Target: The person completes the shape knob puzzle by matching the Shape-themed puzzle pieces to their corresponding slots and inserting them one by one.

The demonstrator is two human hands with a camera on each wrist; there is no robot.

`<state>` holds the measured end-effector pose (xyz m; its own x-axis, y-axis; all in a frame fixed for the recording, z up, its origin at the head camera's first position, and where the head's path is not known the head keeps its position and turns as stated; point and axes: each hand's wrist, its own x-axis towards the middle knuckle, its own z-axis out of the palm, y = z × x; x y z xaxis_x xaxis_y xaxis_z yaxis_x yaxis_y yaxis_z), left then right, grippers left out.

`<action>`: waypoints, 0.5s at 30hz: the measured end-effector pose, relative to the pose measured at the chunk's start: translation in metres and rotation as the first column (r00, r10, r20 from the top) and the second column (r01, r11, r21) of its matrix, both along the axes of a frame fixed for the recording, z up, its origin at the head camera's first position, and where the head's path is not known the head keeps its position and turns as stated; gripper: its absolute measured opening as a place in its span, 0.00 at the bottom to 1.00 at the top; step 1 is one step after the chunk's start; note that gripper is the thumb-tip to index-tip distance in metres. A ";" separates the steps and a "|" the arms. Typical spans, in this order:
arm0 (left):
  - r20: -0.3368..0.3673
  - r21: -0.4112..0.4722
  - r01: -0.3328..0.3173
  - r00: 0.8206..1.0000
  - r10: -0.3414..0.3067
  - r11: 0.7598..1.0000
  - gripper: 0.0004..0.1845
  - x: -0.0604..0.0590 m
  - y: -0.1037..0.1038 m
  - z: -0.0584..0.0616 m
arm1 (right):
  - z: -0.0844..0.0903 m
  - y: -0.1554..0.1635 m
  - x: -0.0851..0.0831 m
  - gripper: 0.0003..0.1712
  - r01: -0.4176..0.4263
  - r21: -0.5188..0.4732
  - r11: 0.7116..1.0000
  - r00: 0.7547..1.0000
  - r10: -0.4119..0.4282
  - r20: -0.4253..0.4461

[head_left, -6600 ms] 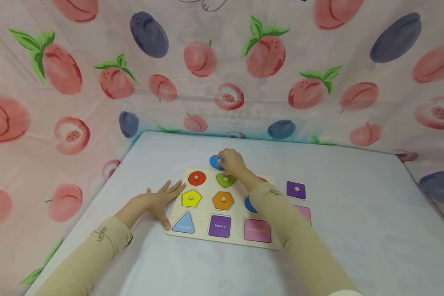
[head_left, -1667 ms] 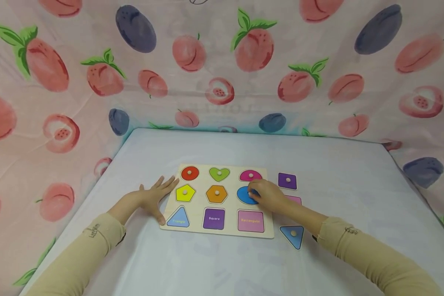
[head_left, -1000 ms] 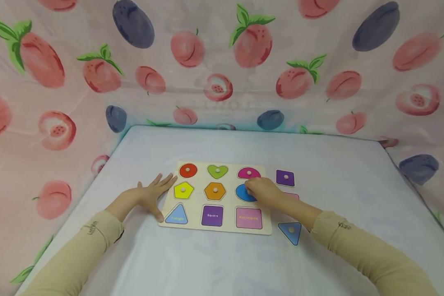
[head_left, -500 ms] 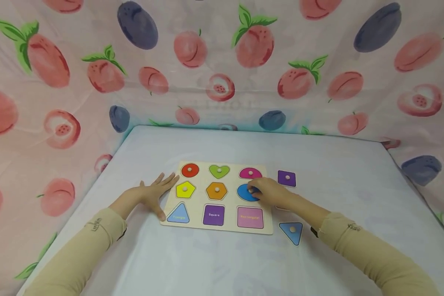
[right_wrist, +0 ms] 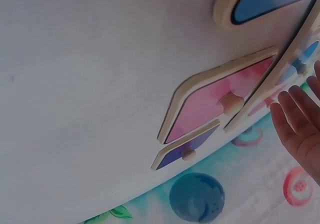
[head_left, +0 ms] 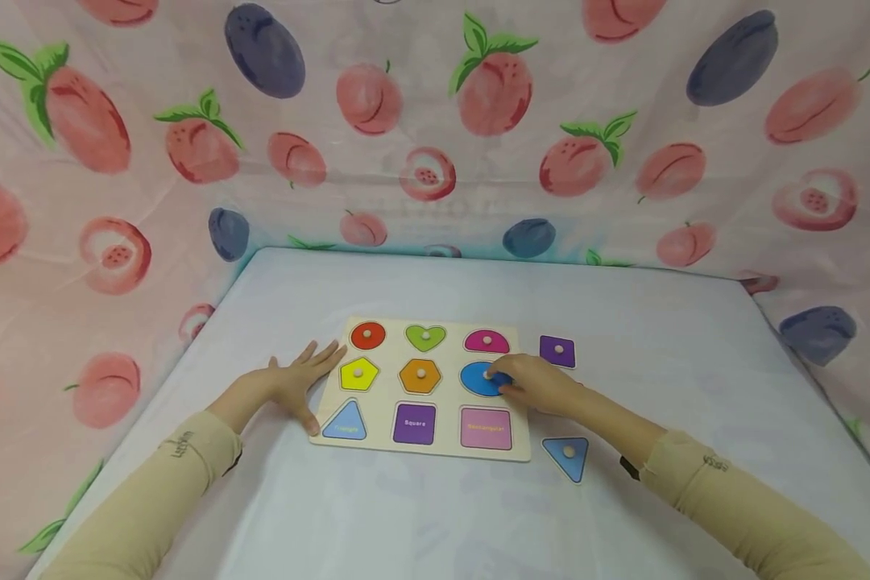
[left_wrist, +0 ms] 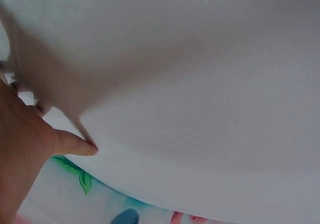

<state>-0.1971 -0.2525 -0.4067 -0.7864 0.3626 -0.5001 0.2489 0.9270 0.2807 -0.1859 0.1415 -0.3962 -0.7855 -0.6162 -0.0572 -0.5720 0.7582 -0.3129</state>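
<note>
A wooden knob puzzle board (head_left: 384, 403) lies flat in front of me. My left hand (head_left: 300, 391) rests with spread fingers at its left edge. In the head view, my right hand (head_left: 540, 383) is over the right edge, index fingertip by the knob of the blue oval piece (head_left: 474, 385), thumb apart from it. That oval lies in its recess. Straight, relaxed fingers (right_wrist: 300, 116) show in the right wrist view. Loose right of the board lie a purple square piece (head_left: 551, 357), a blue triangle piece (head_left: 561, 455) and a pink rectangle piece (right_wrist: 205, 104), hidden under my right hand in the head view.
Red circle (head_left: 362, 342), green heart (head_left: 416, 338), magenta semicircle (head_left: 500, 346), yellow pentagon (head_left: 348, 381) and orange hexagon (head_left: 409, 383) sit in the board. Printed triangle, square and rectangle recesses show along its near row. White cloth (head_left: 377, 515) covers the table; fruit-patterned curtains surround it.
The blue oval, held beyond the board's far edge 6.6 seconds ago, now lies in the board. My right fingers have loosened from its knob and shifted slightly right. The left hand stays put.
</note>
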 end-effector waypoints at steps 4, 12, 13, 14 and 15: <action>-0.003 -0.003 -0.003 1.000 0.003 1.000 0.73 -0.002 -0.001 0.001 | 0.002 0.003 0.001 0.18 -0.021 0.002 1.000 0.999 0.021 -0.033; -0.002 0.020 0.004 1.000 -0.004 1.000 0.74 0.000 -0.001 0.000 | 0.013 0.024 0.019 0.14 -0.087 -0.041 0.995 0.995 0.085 -0.059; -0.002 0.021 0.002 1.000 -0.002 1.000 0.74 0.000 -0.001 0.000 | 0.014 0.027 0.023 0.14 -0.070 -0.049 0.996 0.997 0.069 -0.029; -0.002 0.022 0.002 1.000 -0.002 1.000 0.74 0.001 0.000 0.000 | 0.014 0.030 0.026 0.13 -0.062 -0.052 0.997 0.998 0.062 -0.004; -0.005 0.020 0.003 1.000 -0.002 1.000 0.74 0.001 0.000 0.000 | 0.014 0.034 0.029 0.13 -0.057 -0.055 0.997 0.998 0.059 0.024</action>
